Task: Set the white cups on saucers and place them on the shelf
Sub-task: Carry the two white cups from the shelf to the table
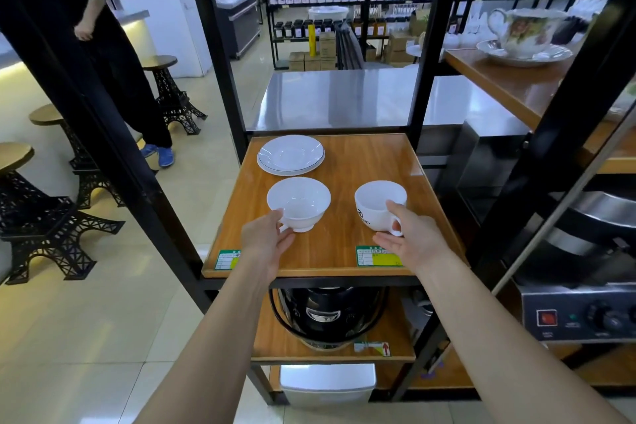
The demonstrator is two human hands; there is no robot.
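Observation:
Two white cups stand on the wooden shelf board (347,162). The footed left cup (298,201) has its handle pinched between the thumb and fingers of my left hand (265,241). The right cup (377,205), which carries a dark logo, is held at its handle by my right hand (407,239), with the thumb on its rim. Both cups rest on the board. Two stacked white saucers (290,155) lie at the back left of the board, just behind the left cup, with nothing on them.
Black metal uprights (223,79) frame the shelf. A black cooker (327,313) sits on the board below. A flowered cup on a saucer (526,41) stands on the right shelf, above an appliance with knobs (585,317). Tower-shaped stools (51,217) and a standing person (130,79) are to the left.

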